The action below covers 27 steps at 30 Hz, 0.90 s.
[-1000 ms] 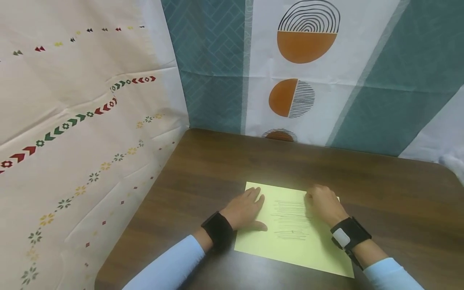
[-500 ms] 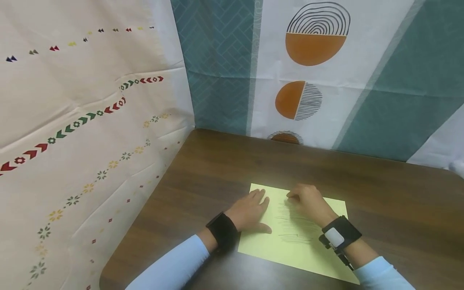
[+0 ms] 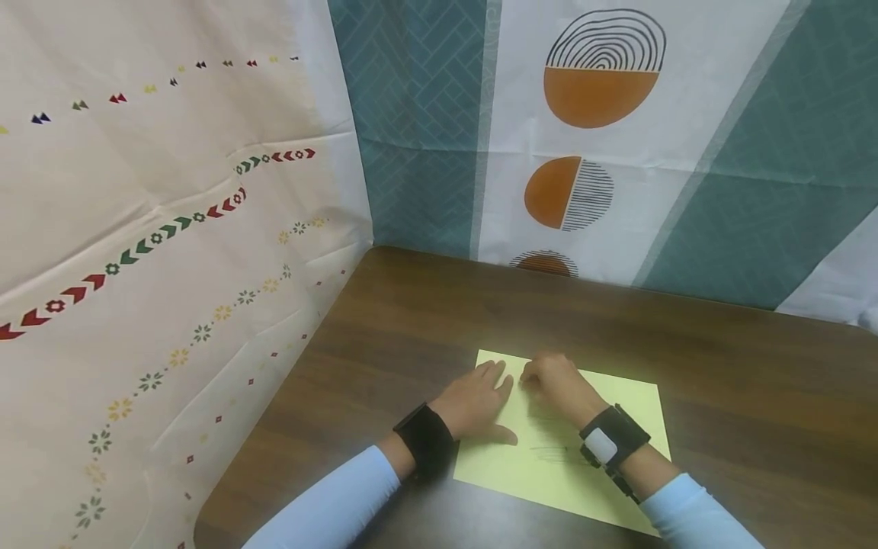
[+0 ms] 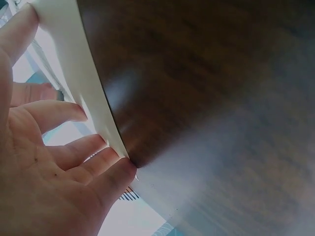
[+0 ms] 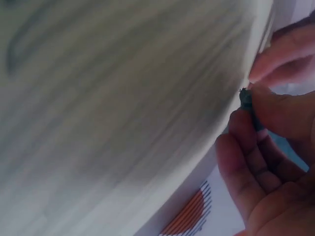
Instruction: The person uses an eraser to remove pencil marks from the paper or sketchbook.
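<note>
A sheet of yellow paper (image 3: pixel 549 480) lies on the table, with rows of thin dark scribbled lines (image 3: pixel 552 453) across its middle. My left hand (image 3: pixel 473 404) rests flat on the paper's left side, fingers spread and thumb stretched out. Near the upper left part of the sheet, my right hand (image 3: pixel 561 389) pinches a small dark stub (image 5: pixel 246 101) between thumb and fingers. The stub's end looks crumbly and touches or nearly touches the paper; whether it is an eraser or a crayon, I cannot tell. The right hand and forearm hide some of the lines.
The brown wooden table (image 3: pixel 411 305) extends around the sheet. A cream patterned cloth (image 3: pixel 171 305) hangs along the left side, and a teal and white curtain (image 3: pixel 425 152) hangs behind the far edge. Both wrists wear black bands.
My right hand has slid leftward across the upper part of the paper, toward the left hand, with the stub in its fingers. The left hand stays in place on the sheet.
</note>
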Motion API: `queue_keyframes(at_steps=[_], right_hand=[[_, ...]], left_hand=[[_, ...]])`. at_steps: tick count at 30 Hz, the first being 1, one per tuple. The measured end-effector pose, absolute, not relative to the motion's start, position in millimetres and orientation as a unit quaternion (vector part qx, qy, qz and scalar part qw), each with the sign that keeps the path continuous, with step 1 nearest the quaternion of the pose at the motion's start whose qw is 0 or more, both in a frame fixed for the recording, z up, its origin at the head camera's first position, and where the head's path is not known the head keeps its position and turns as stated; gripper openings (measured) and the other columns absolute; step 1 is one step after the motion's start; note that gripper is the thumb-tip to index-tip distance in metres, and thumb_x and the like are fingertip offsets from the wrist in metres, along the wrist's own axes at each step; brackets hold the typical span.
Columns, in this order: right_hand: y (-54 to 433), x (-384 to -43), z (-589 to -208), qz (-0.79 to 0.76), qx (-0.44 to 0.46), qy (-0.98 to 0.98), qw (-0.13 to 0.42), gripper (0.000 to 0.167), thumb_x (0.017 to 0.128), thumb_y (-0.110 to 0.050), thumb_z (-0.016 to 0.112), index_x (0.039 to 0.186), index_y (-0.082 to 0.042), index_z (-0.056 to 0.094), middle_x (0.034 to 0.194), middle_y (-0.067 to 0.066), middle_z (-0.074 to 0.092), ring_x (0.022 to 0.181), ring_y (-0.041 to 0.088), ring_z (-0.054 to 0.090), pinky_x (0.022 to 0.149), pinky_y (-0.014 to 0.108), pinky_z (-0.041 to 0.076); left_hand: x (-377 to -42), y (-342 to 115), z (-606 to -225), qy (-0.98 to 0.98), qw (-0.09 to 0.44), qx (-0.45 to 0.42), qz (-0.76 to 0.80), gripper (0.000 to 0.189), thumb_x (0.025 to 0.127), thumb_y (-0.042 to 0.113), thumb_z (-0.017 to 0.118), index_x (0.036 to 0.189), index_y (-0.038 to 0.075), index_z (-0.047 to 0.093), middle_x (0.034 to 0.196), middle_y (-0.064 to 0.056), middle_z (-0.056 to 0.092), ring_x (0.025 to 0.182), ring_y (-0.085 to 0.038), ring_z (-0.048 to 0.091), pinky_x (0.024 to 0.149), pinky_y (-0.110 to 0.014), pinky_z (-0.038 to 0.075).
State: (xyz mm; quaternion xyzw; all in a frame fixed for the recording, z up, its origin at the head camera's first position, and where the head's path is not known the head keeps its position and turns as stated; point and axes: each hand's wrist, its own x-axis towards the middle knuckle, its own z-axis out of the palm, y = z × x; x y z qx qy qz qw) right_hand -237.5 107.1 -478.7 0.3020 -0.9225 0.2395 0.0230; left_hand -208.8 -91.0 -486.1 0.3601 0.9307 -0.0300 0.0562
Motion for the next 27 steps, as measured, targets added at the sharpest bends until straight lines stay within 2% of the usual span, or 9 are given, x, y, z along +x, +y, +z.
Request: queue_keyframes(at_steps=[4, 8, 15, 21, 24, 27], right_hand=[[101.6, -234.7, -479.7, 0.207, 0.296, -0.932, 0.024, 0.021, 0.073, 0.014, 0.073, 0.073, -0.007, 0.073, 0.067, -0.003, 0.056, 0.063, 0.012, 0.052, 0.060, 0.030, 0.048], [95.1, -232.0, -478.8, 0.159, 0.299, -0.940, 0.032, 0.020, 0.076, 0.013, 0.070, 0.068, -0.005, 0.068, 0.063, -0.002, 0.049, 0.058, 0.012, 0.042, 0.053, 0.028, 0.042], [95.1, -230.9, -480.5, 0.126, 0.305, -0.943, 0.033, 0.017, 0.076, 0.012, 0.070, 0.070, -0.004, 0.067, 0.065, 0.001, 0.050, 0.057, 0.013, 0.046, 0.051, 0.030, 0.043], [103.5, -230.8, -484.3, 0.086, 0.303, -0.948, 0.048, 0.016, 0.079, 0.014, 0.068, 0.074, -0.002, 0.068, 0.067, 0.005, 0.054, 0.057, 0.016, 0.053, 0.050, 0.033, 0.049], [117.7, -227.8, -483.1, 0.088, 0.286, -0.953, 0.039, 0.017, 0.080, 0.016, 0.063, 0.076, 0.000, 0.068, 0.069, 0.007, 0.057, 0.059, 0.018, 0.056, 0.051, 0.035, 0.050], [143.5, -223.8, -482.9, 0.091, 0.244, -0.965, 0.041, 0.019, 0.081, 0.017, 0.058, 0.074, 0.000, 0.065, 0.068, 0.006, 0.055, 0.059, 0.017, 0.051, 0.051, 0.036, 0.047]], left_hand=[[-207.8, -91.6, -486.5, 0.929, 0.047, 0.366, -0.036, 0.094, 0.085, 0.074, 0.060, 0.149, 0.005, 0.049, 0.156, -0.021, 0.037, 0.144, -0.033, 0.035, 0.117, -0.036, 0.030], [-205.7, -93.3, -484.5, 0.926, 0.041, 0.373, -0.034, 0.094, 0.086, 0.073, 0.059, 0.149, 0.004, 0.049, 0.155, -0.021, 0.038, 0.144, -0.033, 0.036, 0.117, -0.035, 0.030], [-203.7, -93.7, -481.5, 0.924, 0.038, 0.380, -0.030, 0.093, 0.088, 0.071, 0.059, 0.149, 0.002, 0.048, 0.155, -0.023, 0.038, 0.144, -0.033, 0.036, 0.118, -0.036, 0.028], [-203.8, -91.1, -481.3, 0.927, 0.049, 0.372, -0.022, 0.092, 0.088, 0.070, 0.060, 0.150, 0.003, 0.048, 0.156, -0.021, 0.037, 0.145, -0.033, 0.034, 0.118, -0.035, 0.027], [-203.9, -91.3, -481.2, 0.928, 0.052, 0.369, -0.014, 0.092, 0.088, 0.070, 0.061, 0.150, 0.003, 0.047, 0.156, -0.021, 0.036, 0.145, -0.032, 0.034, 0.118, -0.035, 0.027], [-205.0, -94.1, -483.6, 0.929, 0.057, 0.365, -0.010, 0.092, 0.088, 0.070, 0.061, 0.150, 0.003, 0.047, 0.157, -0.020, 0.035, 0.146, -0.032, 0.032, 0.118, -0.035, 0.027]])
